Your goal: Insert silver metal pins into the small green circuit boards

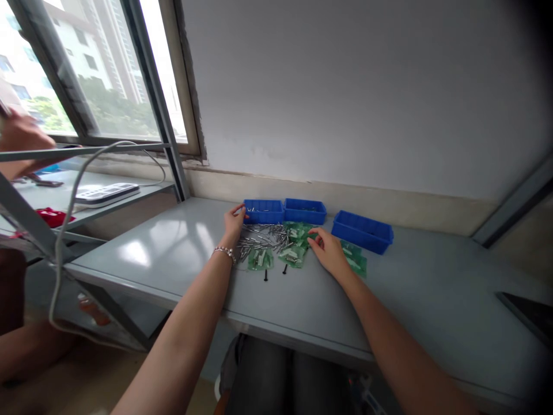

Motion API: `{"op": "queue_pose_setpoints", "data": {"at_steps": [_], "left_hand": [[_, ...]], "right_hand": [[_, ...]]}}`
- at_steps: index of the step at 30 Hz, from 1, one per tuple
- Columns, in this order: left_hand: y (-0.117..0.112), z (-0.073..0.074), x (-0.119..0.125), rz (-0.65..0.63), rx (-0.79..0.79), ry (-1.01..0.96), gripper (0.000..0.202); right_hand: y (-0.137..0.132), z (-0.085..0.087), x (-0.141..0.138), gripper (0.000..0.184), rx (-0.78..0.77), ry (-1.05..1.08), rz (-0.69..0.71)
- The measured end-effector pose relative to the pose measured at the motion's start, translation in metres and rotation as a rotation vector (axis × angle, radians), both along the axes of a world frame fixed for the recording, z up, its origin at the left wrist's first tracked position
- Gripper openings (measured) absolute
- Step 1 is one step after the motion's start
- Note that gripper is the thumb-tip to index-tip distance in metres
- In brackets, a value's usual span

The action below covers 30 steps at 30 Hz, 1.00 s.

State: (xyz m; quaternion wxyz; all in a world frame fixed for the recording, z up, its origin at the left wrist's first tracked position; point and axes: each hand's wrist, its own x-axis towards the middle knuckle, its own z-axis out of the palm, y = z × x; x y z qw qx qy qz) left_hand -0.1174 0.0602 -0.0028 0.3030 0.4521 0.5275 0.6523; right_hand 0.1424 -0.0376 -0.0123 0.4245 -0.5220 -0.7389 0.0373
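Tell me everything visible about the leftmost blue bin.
The leftmost blue bin is rectangular, open-topped and looks like plastic. It sits upright toward the back of the grey table, holding some small shiny pieces, too small to identify. The left hand is at its left end, fingers seemingly touching it. The middle blue bin stands close by its right end; loose metal pins lie in front.

Surface point(298, 302): gray, smooth, patched with bright light toward the left.
Blue bins point(263, 218): three along the back, two side by side, the third apart at right.
Metal rods point(256, 237): heaped loosely before the left pair.
Green packets point(260, 260): scattered around the heap and before the third bin.
Black screws point(265, 276): two, lying nearest the front.
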Motion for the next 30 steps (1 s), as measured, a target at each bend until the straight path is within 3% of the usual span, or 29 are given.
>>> {"op": "queue_pose_setpoints", "data": {"at_steps": [9,15,18,26,30], "left_hand": [[0.002,0.005,-0.001,0.048,0.032,0.022,0.046],[0.001,0.013,0.001,0.045,0.065,0.198,0.038],[-0.004,0.018,0.01,-0.063,0.065,0.38,0.031],[-0.033,0.016,0.05,-0.5,0.026,0.925,0.008],[-0.041,0.015,0.056,-0.591,-0.016,1.073,0.006]], "right_hand": [[0.0,0.0,0.0,0.017,-0.012,-0.003,-0.001],[-0.001,0.002,-0.001,0.017,-0.013,-0.006,-0.002],[-0.002,0.002,-0.001,0.017,-0.011,-0.009,0.0],[-0.002,0.002,-0.001,0.017,-0.003,-0.015,0.0],[-0.002,0.003,-0.002,0.017,-0.004,-0.019,-0.002]]}}
